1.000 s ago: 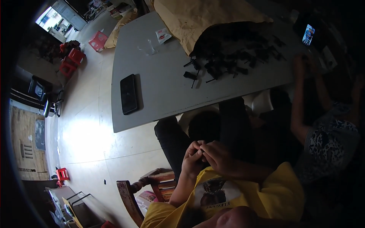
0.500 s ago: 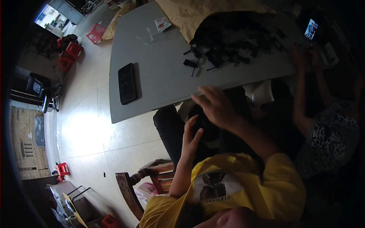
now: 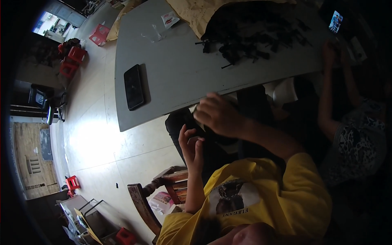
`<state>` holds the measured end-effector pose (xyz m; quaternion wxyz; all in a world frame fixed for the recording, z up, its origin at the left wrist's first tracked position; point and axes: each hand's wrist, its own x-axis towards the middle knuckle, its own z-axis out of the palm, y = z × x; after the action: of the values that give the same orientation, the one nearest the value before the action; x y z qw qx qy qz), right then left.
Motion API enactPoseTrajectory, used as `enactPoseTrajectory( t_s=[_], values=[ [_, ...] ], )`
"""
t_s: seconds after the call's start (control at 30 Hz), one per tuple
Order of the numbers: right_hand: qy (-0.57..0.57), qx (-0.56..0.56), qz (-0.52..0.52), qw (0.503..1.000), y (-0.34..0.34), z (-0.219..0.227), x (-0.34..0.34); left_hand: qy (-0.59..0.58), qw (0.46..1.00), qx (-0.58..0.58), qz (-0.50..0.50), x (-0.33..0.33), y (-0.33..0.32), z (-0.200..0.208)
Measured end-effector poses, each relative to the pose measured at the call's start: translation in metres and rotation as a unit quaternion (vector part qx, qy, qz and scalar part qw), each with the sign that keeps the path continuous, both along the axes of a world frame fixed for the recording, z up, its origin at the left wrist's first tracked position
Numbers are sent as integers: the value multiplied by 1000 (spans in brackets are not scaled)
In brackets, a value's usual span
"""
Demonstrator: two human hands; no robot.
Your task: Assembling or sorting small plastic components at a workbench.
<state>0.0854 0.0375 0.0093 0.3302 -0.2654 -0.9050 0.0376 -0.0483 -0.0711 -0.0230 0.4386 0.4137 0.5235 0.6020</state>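
My right hand (image 3: 220, 117) is over my lap by the table's near edge, its fingers curled in and slightly blurred. Whatever they hold is hidden. Lower and to the left, my left hand (image 3: 191, 148) is raised with bent fingers apart and the thumb out. Nothing shows in it. A heap of small black parts (image 3: 249, 49), some with thin stems, lies on the grey table (image 3: 167, 73). One loose black part (image 3: 207, 46) sits at the heap's left side.
A black phone (image 3: 134, 87) lies at the table's left. Behind are a small white packet (image 3: 170, 19), clear plastic (image 3: 154, 34) and brown paper (image 3: 192, 16). A lit phone screen (image 3: 335, 22) stands at right, near another person's hands (image 3: 332, 53). A wooden chair (image 3: 175, 183) is beside me.
My right hand has curled its fingers and moved left. My left hand has moved left and bent its fingers more. One stemmed black part left of the heap is gone from the table.
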Motion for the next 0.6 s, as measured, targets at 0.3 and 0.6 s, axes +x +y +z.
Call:
enactPoseTrajectory(
  t_s=[0.3, 0.6],
  values=[
    [238, -446, 64, 860, -72, -18, 45, 30, 984, -57, -168, 1, -10, 7],
    [291, -393, -91, 867, -106, -41, 18, 5, 982, -85, -168, 30, -23, 11]
  ],
)
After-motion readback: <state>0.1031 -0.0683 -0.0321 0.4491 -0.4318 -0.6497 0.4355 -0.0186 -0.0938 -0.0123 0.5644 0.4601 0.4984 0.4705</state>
